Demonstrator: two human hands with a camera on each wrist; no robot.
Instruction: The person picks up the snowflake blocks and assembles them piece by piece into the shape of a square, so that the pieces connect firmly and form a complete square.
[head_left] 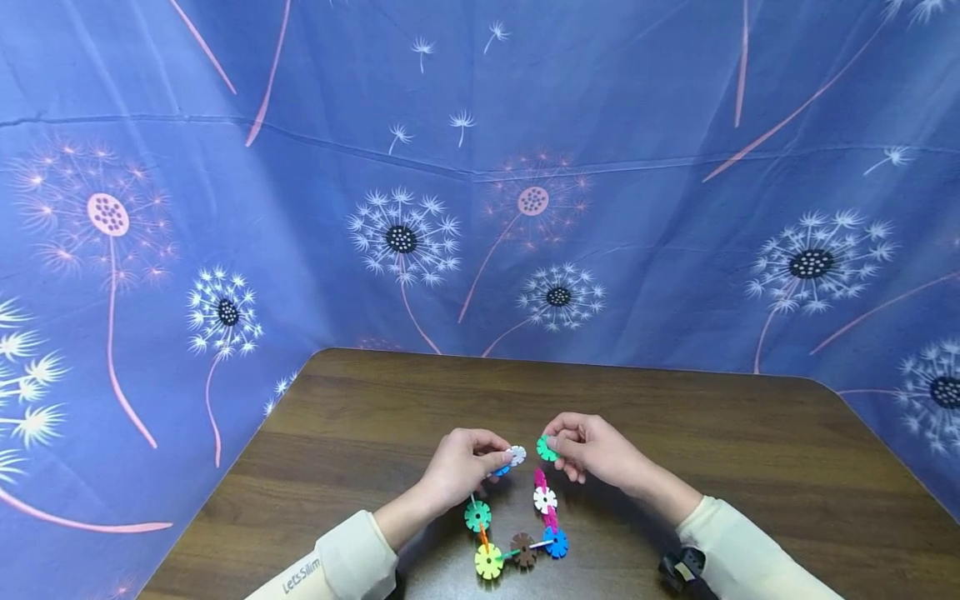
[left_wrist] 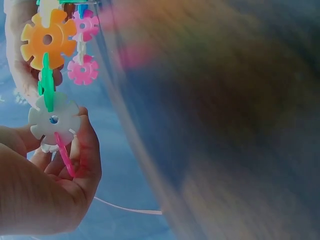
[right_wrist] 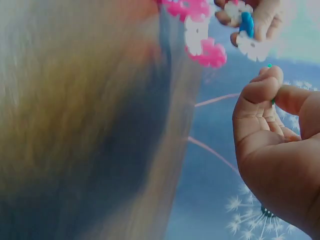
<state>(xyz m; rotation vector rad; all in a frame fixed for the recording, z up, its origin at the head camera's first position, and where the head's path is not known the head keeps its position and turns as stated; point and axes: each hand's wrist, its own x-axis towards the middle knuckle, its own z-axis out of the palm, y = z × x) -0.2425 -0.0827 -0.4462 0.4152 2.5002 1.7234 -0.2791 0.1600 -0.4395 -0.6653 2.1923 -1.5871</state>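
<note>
My left hand (head_left: 461, 467) pinches the end of a chain of slotted snowflake discs, where a white disc (head_left: 517, 455) and a blue disc (head_left: 501, 471) join. Opposite it, my right hand (head_left: 592, 450) pinches a green disc (head_left: 546, 448), a short gap from the white one. The chain bends in a U below the hands, through a yellow disc (head_left: 489, 562), a brown disc (head_left: 524, 550) and a blue one, up to a pink disc (head_left: 540, 477). In the left wrist view, a white disc (left_wrist: 54, 120) with green and pink pieces slotted in sits at the fingers, below an orange disc (left_wrist: 47, 40).
The brown wooden table (head_left: 375, 400) has rounded far corners. A blue cloth (head_left: 637, 208) printed with dandelions hangs behind it and along its sides. A dark strapped device (head_left: 682, 571) is at the right wrist.
</note>
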